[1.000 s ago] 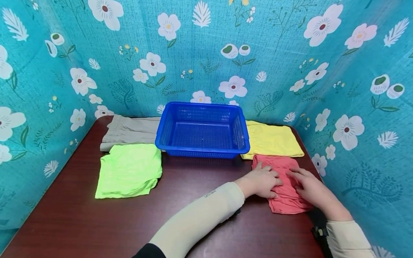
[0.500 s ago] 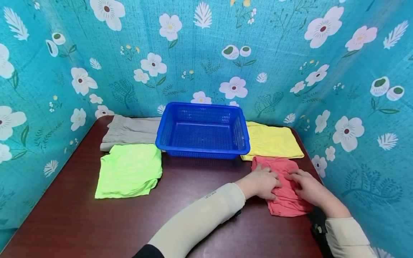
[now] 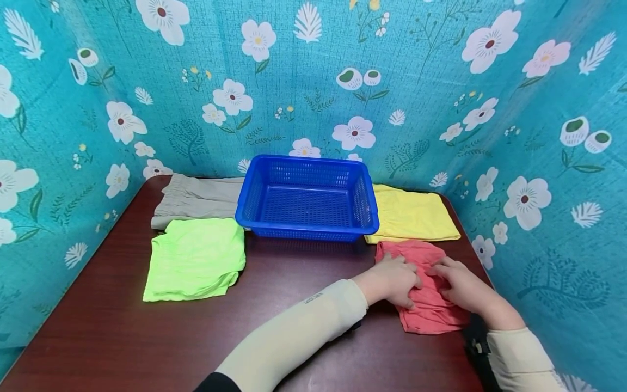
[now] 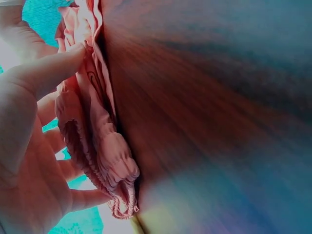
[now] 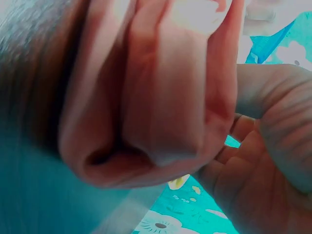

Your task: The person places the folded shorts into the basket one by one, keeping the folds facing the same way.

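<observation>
Folded red shorts with a gathered elastic waistband lie on the right part of the table. My left hand rests on their left side, fingers spread over the cloth. On the right side, my right hand touches the top with its fingers bent slightly. In the left wrist view, the thumb lies against the bunched shorts, whose waistband is gathered at the lower end. Rolled layers of the shorts fill the right wrist view beside the right hand, and hide some of its fingertips.
A blue perforated basket stands at the back middle, with nothing in it. Left of it lie a folded grey garment and a lime green one. A folded yellow garment is behind the shorts. Floral curtains surround the table.
The red shorts have slid slightly left and towards me, with both hands moving along on them. The basket and other garments have stayed in place.
</observation>
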Demonstrator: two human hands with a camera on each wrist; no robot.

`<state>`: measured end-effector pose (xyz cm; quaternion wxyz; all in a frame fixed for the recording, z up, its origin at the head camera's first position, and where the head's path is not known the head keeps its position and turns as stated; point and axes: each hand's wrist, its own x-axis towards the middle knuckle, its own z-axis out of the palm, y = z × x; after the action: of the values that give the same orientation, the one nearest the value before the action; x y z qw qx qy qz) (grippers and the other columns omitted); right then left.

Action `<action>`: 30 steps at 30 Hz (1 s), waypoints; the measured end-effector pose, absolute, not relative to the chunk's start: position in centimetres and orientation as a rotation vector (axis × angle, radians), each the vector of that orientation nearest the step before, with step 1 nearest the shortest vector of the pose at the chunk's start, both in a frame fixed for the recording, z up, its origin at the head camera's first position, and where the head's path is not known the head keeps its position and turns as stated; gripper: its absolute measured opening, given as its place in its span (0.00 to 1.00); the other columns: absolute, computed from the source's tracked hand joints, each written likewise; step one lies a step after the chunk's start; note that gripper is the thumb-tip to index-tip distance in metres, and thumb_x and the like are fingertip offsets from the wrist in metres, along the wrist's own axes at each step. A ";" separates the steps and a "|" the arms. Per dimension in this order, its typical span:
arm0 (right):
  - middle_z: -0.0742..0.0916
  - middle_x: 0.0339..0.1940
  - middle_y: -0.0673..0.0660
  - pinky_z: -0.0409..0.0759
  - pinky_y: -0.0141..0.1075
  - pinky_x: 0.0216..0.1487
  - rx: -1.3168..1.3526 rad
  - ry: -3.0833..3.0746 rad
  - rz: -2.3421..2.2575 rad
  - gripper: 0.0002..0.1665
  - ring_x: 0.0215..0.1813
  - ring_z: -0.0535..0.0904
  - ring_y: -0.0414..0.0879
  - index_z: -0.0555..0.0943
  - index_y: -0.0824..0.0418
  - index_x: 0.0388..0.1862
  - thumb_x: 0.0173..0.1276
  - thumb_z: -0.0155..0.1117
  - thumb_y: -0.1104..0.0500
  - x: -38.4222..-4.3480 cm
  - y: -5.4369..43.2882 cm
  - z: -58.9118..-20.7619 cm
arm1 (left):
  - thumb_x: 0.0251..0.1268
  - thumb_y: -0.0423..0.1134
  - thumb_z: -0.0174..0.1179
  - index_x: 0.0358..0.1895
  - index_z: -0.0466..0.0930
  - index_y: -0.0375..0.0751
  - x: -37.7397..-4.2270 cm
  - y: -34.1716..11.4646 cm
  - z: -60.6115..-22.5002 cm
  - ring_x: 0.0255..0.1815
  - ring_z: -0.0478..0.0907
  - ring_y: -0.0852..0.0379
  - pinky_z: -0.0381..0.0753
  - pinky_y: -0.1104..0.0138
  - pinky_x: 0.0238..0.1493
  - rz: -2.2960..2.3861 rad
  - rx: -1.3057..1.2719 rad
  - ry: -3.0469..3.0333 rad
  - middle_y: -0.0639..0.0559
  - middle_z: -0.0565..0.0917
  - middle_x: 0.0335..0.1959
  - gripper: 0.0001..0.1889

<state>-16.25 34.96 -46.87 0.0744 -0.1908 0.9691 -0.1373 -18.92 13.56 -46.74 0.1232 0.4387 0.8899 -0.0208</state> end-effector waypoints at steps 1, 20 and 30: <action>0.82 0.56 0.65 0.82 0.60 0.54 -0.583 2.910 -0.409 0.32 0.60 0.74 0.66 0.86 0.62 0.54 0.46 0.82 0.69 -16.3 34.9 -46.9 | 0.59 0.71 0.64 0.64 0.77 0.77 -18.9 13.4 -46.7 0.71 0.63 0.56 0.57 0.45 0.77 -0.065 1.281 2.599 0.70 0.72 0.65 0.28; 0.81 0.48 0.57 0.83 0.47 0.45 -0.603 2.882 -0.374 0.29 0.53 0.75 0.56 0.86 0.57 0.50 0.46 0.84 0.66 -16.3 32.9 -46.9 | 0.59 0.70 0.66 0.64 0.78 0.77 -18.6 11.2 -46.3 0.72 0.64 0.55 0.59 0.46 0.76 -0.039 1.299 2.570 0.68 0.73 0.64 0.28; 0.81 0.47 0.54 0.83 0.47 0.46 -0.625 2.909 -0.339 0.27 0.52 0.75 0.54 0.86 0.55 0.49 0.47 0.83 0.67 -16.2 32.2 -47.1 | 0.59 0.70 0.66 0.63 0.79 0.77 -18.4 10.1 -46.7 0.74 0.63 0.52 0.58 0.44 0.77 -0.022 1.318 2.570 0.68 0.74 0.62 0.27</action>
<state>-16.15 32.25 -47.08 0.0735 -0.2080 0.9688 -0.1128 -18.44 10.14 -46.72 0.1263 0.4528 0.8826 -0.0077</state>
